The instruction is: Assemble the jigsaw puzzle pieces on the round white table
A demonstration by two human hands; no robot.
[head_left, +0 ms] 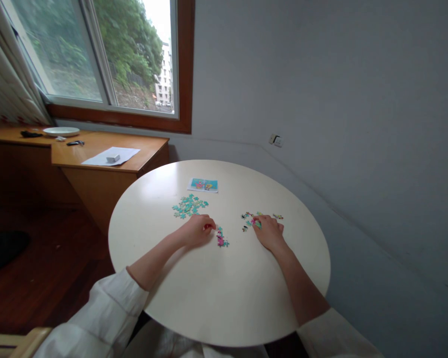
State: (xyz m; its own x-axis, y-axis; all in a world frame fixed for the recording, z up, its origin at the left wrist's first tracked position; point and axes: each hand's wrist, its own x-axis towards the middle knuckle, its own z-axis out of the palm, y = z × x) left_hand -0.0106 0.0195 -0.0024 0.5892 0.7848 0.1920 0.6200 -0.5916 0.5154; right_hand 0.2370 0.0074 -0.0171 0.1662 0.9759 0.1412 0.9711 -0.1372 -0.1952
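Teal puzzle pieces [189, 205] near both hands, left hand [197, 230] pinching one, right hand [269, 232] fingering a mixed cluster [250, 221].

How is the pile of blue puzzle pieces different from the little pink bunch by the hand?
The blue pile is bigger and spread out; the pink bunch is small and narrow. The blue pile is nearly all one teal colour; the pink bunch mixes pink with some teal. The blue pile lies apart from both hands; the pink bunch sits right at the left hand fingertips. Both lie flat on the round table.
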